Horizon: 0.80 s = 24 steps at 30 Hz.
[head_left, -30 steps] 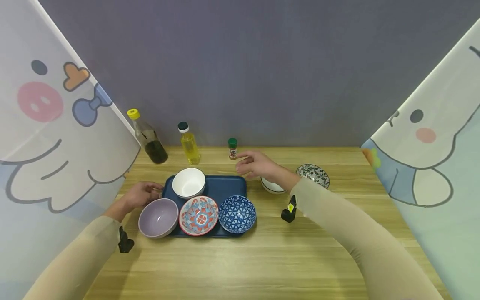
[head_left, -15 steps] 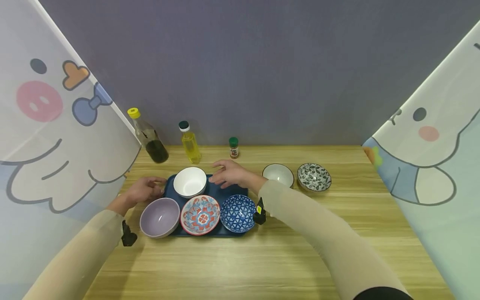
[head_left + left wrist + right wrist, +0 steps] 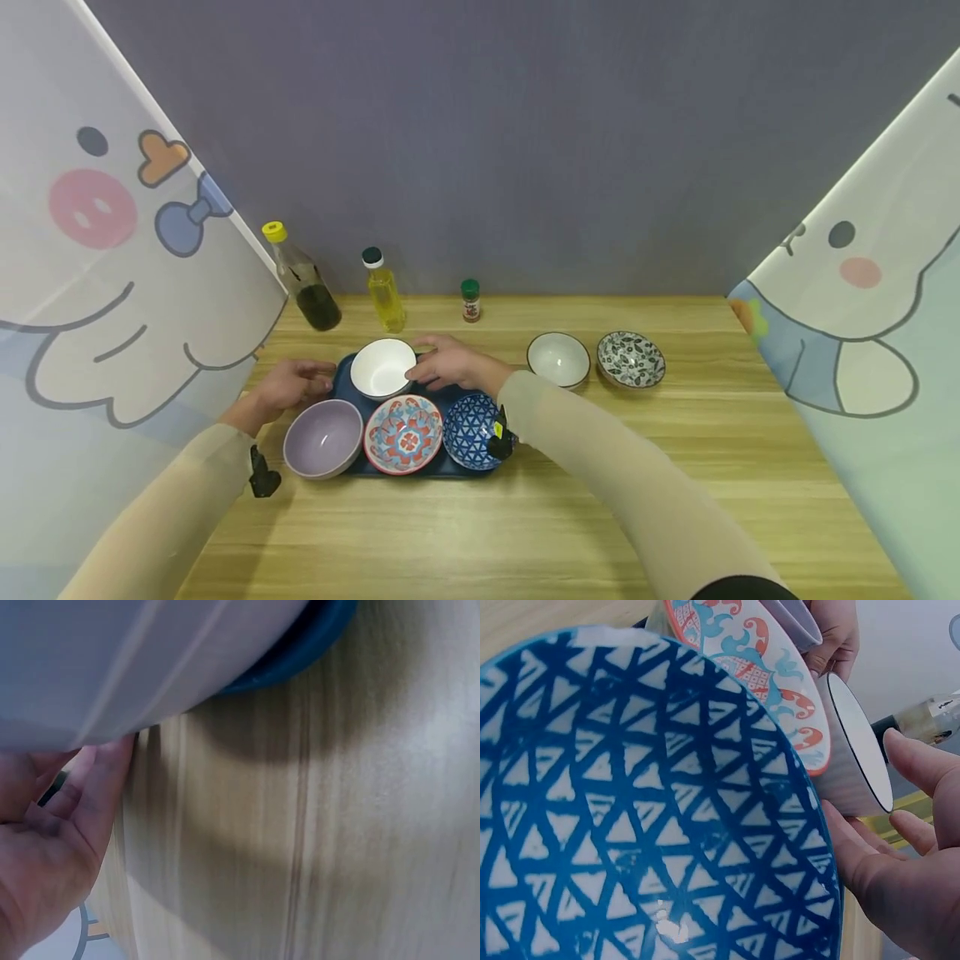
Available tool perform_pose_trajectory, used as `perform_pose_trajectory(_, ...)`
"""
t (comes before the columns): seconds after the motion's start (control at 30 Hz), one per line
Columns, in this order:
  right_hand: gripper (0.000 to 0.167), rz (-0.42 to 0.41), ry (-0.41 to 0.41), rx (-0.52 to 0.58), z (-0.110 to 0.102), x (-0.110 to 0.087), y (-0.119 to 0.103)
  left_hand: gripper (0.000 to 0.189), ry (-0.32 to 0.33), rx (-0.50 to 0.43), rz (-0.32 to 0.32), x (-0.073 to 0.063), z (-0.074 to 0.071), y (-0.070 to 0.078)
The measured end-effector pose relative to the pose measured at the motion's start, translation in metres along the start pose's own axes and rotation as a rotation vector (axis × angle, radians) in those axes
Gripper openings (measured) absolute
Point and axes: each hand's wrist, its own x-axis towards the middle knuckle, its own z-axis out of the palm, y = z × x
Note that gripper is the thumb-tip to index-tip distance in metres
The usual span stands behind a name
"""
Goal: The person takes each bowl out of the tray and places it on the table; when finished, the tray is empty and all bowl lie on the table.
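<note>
A white bowl [image 3: 382,367] with a dark rim stands at the back left of a blue tray [image 3: 444,403]. My right hand [image 3: 455,367] is at its right side, thumb and fingers spread beside the wall; in the right wrist view a fingertip is close to the rim. My left hand [image 3: 292,385] lies at the tray's left edge behind a purple bowl [image 3: 323,439], fingers loosely bent; in the left wrist view that bowl hides the fingertips. A red-patterned bowl [image 3: 403,435] and a blue triangle-patterned bowl [image 3: 469,432] fill the tray's front.
Right of the tray stand a small white bowl [image 3: 558,360] and a leaf-patterned bowl [image 3: 631,359]. Along the back wall are a dark sauce bottle [image 3: 315,300], an oil bottle [image 3: 386,300] and a green-capped spice jar [image 3: 470,301].
My right hand has moved left from near the spice jar, over the tray, to the white bowl's right side. My left hand has stayed by the tray's left edge.
</note>
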Motion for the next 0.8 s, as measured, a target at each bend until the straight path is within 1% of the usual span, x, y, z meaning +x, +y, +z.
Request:
perform_pose_trajectory(0.1, 0.077, 0.009, 0.005, 0.017, 0.003, 0.000, 0.001, 0.055, -0.001, -0.028, 0.011, 0.000, 0.002, -0.003)
perform_pose_trajectory(0.37, 0.081, 0.037, 0.014, 0.097, 0.004, 0.006, 0.004, 0.055, 0.018, -0.019, 0.024, 0.003, 0.003, -0.006)
perform_pose_trajectory(0.8, 0.079, 0.101, 0.003, 0.133, 0.006, 0.015, 0.009, 0.054, 0.035, -0.011, 0.024, 0.005, 0.005, -0.005)
